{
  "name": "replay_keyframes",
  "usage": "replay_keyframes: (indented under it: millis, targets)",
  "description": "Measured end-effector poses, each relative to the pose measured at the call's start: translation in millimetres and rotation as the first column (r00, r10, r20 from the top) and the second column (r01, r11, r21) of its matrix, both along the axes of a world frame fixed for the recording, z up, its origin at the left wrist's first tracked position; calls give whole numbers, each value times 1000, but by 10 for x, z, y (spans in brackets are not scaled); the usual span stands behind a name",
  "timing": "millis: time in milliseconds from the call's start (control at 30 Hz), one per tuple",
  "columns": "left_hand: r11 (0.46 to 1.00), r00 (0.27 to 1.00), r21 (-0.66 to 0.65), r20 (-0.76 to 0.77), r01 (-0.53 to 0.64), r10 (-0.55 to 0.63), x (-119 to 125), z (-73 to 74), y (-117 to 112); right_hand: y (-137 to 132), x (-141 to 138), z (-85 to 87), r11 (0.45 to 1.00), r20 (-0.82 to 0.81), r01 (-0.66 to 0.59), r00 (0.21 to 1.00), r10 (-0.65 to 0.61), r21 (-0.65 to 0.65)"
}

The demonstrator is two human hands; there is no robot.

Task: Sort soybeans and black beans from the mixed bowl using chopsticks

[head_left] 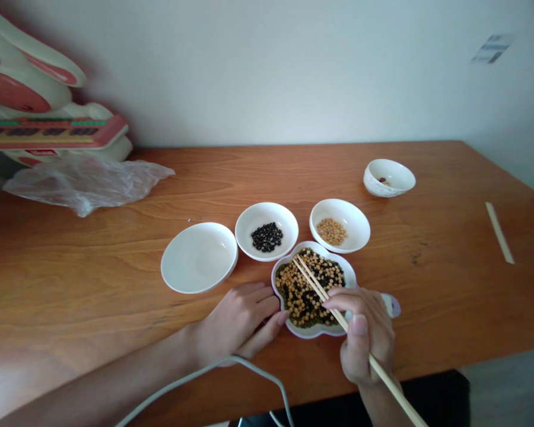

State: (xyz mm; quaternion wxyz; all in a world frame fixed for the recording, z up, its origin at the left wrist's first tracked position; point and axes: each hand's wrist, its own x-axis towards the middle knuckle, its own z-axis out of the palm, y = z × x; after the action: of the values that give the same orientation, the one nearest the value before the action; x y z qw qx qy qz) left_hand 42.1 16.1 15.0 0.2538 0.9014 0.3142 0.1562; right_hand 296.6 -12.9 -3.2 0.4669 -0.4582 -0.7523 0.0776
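Observation:
A scalloped dish [350,279] with a lilac edge holds mixed yellow, black and green beans. My left hand [244,317] is at its left side, thumb and curled fingers against the rim. In my right hand [367,332] is a pair of wooden chopsticks [312,281]; their tips are close together over the beans, and I cannot tell whether a bean is between them. Just behind the dish stand a white bowl [290,228] with black beans and another white bowl [359,228] with yellow beans. Only the white inside shows in the left bowl [199,258].
Farther back on the wooden table [436,249] is a small bowl [376,186] with a few reddish bits. A pale strip [499,233] lies at right. Clear plastic [93,181] and a toy keyboard [53,133] are back left. A pale cable [196,375] crosses near my left wrist.

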Motion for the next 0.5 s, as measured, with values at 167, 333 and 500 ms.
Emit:
replay_keyframes:
  millis: [167,333,500]
  targets:
    - [999,1000,-33,12,-17,17,-8,-15,1,-21,-27,11,1000,-56,8,998,-10,-23]
    - [998,1000,-54,21,-12,13,-5,-3,5,-27,-38,-28,999,-130,43,991,-43,0]
    - [998,1000,-50,4,-22,23,7,33,2,-12,-36,-50,999,-123,41,992,-37,29]
